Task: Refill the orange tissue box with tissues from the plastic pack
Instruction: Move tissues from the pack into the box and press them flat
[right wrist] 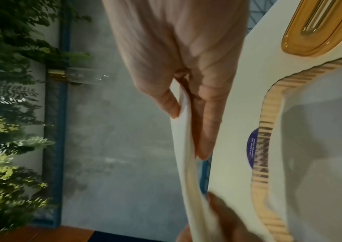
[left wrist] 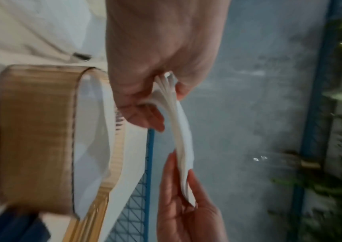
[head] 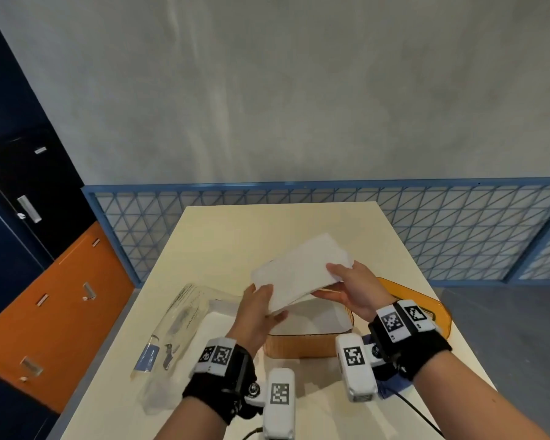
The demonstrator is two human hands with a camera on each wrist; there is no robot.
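Both hands hold one stack of white tissues (head: 302, 271) in the air above the open orange tissue box (head: 302, 344).

Left hand (head: 256, 315): grip closed on the near-left end of the stack. In the head view the thumb lies on top and the fingers are curled beneath. The left wrist view shows the layers of the tissues (left wrist: 181, 139) fanning out where they are pinched between thumb and fingers (left wrist: 145, 117).

Right hand (head: 351, 289): grip closed on the right edge of the stack, thumb on top, fingers beneath. The right wrist view confirms this: the edge of the tissues (right wrist: 188, 147) is caught between the thumb and the straight fingers (right wrist: 207, 131).

Position of the stack relative to the grips: it spans from one hand to the other and runs on past both toward the far side of the surface (head: 235, 236). It is tilted, with the far-right corner highest. The near edge hangs over the box opening; it is not touching the box in any view.

The box stands on the surface just in front of the wrists, top open, pale interior showing. Its orange lid (head: 426, 306) lies flat on the surface to the right of the box, partly hidden by the right wrist. The clear plastic pack (head: 178, 331) lies on the surface to the left of the box, beside the left forearm, apart from both hands.

A blue mesh fence (head: 426, 230) runs behind the surface.
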